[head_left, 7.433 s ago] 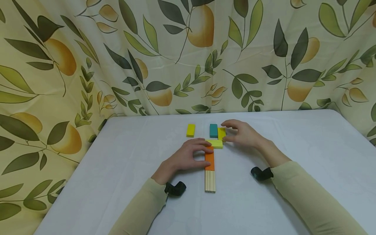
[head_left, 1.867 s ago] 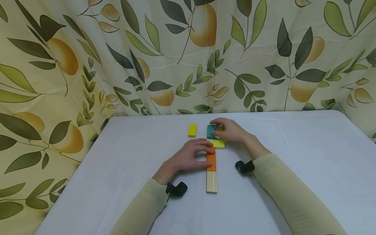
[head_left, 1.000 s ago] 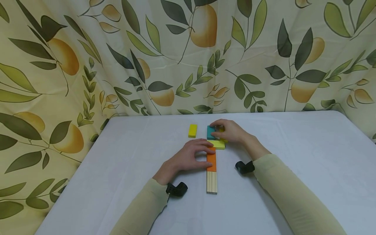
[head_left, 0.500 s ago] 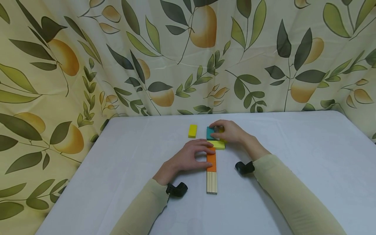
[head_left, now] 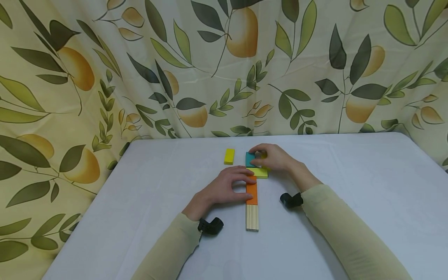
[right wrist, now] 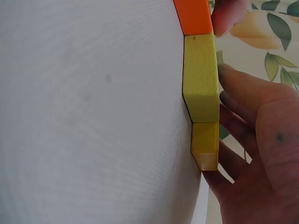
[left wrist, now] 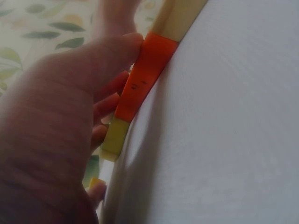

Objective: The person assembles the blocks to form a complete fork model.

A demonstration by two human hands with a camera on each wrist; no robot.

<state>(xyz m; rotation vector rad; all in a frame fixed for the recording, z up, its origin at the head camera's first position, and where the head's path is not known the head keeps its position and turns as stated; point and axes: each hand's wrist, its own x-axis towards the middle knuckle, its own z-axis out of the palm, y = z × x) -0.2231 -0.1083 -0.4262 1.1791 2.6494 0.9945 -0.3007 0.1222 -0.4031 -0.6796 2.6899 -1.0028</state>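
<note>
My right hand [head_left: 274, 157] pinches the teal block [head_left: 249, 158] between thumb and fingers, just beyond the crosswise yellow-green block [head_left: 260, 173]. Under that hand, a yellow block [right wrist: 205, 137] stands against the yellow-green one, mostly hidden in the head view. My left hand [head_left: 225, 186] rests its thumb and index fingertip on the orange block [head_left: 252, 189], while another finger touches the yellow-green block. A plain wood block [head_left: 252, 217] adjoins the orange one at the near end, making a row.
Left of the teal block, a separate yellow block [head_left: 229, 156] lies on the white-covered table [head_left: 168, 217]. Behind the table hangs a leaf-and-fruit patterned curtain [head_left: 217, 89]. Each wrist carries a black camera.
The right hand shifted left from the yellow block to the teal block. Since then, the teal block has slid slightly nearer, up to the yellow-green block. The left hand has stayed in place.
</note>
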